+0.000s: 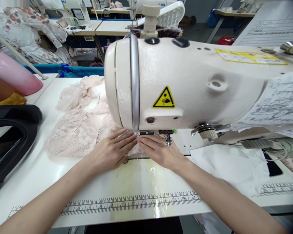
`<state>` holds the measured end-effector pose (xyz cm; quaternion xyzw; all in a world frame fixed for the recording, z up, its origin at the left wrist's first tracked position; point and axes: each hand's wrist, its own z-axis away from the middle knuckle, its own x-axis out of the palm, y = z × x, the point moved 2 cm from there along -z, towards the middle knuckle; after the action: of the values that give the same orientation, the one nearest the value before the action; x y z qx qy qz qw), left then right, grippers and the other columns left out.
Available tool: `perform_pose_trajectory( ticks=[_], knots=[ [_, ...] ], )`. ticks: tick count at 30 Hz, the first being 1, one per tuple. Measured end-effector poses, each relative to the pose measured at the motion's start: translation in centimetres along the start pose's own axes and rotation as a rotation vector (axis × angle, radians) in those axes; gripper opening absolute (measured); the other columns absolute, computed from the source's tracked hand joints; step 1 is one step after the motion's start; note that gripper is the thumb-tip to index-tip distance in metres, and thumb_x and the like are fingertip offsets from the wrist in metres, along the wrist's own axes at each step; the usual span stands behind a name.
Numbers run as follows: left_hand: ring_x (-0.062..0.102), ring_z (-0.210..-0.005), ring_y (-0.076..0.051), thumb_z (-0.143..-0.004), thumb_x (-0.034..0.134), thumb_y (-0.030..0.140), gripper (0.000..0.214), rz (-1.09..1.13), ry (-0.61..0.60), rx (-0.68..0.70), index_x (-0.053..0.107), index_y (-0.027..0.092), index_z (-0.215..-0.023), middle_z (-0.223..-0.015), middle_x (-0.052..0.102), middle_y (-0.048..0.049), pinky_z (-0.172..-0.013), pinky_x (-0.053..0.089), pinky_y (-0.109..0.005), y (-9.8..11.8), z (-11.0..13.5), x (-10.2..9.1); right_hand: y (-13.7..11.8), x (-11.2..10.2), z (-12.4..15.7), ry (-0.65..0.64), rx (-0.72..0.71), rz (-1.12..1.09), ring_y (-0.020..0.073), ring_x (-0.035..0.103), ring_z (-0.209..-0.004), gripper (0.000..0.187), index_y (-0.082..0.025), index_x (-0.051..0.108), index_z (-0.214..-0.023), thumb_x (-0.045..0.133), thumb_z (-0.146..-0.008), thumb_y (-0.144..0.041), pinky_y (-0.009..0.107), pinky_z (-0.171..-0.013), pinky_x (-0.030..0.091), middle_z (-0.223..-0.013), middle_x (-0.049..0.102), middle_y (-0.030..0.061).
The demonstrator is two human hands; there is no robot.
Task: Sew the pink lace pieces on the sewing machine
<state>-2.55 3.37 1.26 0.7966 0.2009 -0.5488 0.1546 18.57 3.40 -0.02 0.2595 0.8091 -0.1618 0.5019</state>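
Head view, biggest stuff first: white worktop across the bottom, then the sewing machine hogging the middle. The pale pink lace fabric is bunched left of the machine's head and runs in beneath it. Left grip lies flat on the lace, fingers straight, clutching nothing that I can see. Right grip sits just beside it, fingers low under the head — can't tell from here if it's pinching an edge. My take: light, even pressure on both sides, no folds, fingertips back from the stitching spot (hidden from me) — guide the lace, don't drag it.
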Motion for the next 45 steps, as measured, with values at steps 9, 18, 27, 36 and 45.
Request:
perform_pose_trajectory(
  ticks=[9, 18, 27, 36, 45],
  knots=[
    [0.064, -0.118, -0.026, -0.093, 0.039, 0.012, 0.039, -0.071, 0.031, -0.004, 0.065, 0.01, -0.122, -0.126, 0.068, -0.0108, -0.104, 0.052, -0.045, -0.3, -0.3, -0.3, -0.4, 0.3, -0.5, 0.047, -0.025, -0.009, 0.0151, 0.06, -0.092, 0.023, -0.021, 0.069, -0.095, 0.052, -0.093, -0.005, 0.03, -0.083, 0.046, -0.099, 0.073, 0.0046],
    [0.066, -0.114, -0.028, -0.094, 0.042, 0.012, 0.037, -0.137, 0.04, -0.025, 0.065, 0.006, -0.122, -0.124, 0.068, -0.0152, -0.101, 0.054, -0.046, 0.3, -0.4, -0.1, -0.3, 0.2, -0.4, 0.05, -0.024, 0.026, 0.0151, 0.061, -0.093, 0.025, -0.019, 0.068, -0.095, 0.048, -0.094, -0.005, 0.029, -0.08, 0.046, -0.099, 0.073, 0.0053],
    [0.067, -0.112, -0.029, -0.095, 0.043, 0.016, 0.036, -0.204, 0.045, -0.075, 0.067, 0.003, -0.118, -0.122, 0.069, -0.0157, -0.1, 0.052, -0.046, 1.2, -0.8, -0.1, -0.2, -0.4, -0.6, 0.092, -0.019, 0.138, 0.0126, 0.061, -0.081, 0.024, -0.017, 0.067, -0.091, 0.049, -0.091, -0.001, 0.026, -0.064, 0.043, -0.095, 0.074, 0.0035],
    [0.067, -0.11, -0.03, -0.096, 0.045, 0.018, 0.036, -0.263, 0.025, -0.081, 0.065, 0.003, -0.122, -0.123, 0.069, -0.017, -0.101, 0.049, -0.047, 1.5, -0.7, 0.3, -0.1, -0.6, -0.3, 0.103, 0.025, 0.313, 0.014, 0.065, -0.076, 0.018, -0.019, 0.068, -0.1, 0.057, -0.089, -0.009, 0.03, -0.062, 0.046, -0.109, 0.074, 0.0012],
    [0.068, -0.107, -0.028, -0.097, 0.046, 0.019, 0.034, -0.279, 0.025, -0.111, 0.064, 0.006, -0.122, -0.12, 0.07, -0.017, -0.1, 0.049, -0.047, 1.8, -1.0, 0.7, 0.5, -0.2, 0.2, 0.057, 0.058, 0.268, 0.0174, 0.065, -0.072, 0.027, -0.02, 0.067, -0.11, 0.057, -0.087, -0.01, 0.029, -0.047, 0.043, -0.109, 0.074, 0.002]
  ],
)
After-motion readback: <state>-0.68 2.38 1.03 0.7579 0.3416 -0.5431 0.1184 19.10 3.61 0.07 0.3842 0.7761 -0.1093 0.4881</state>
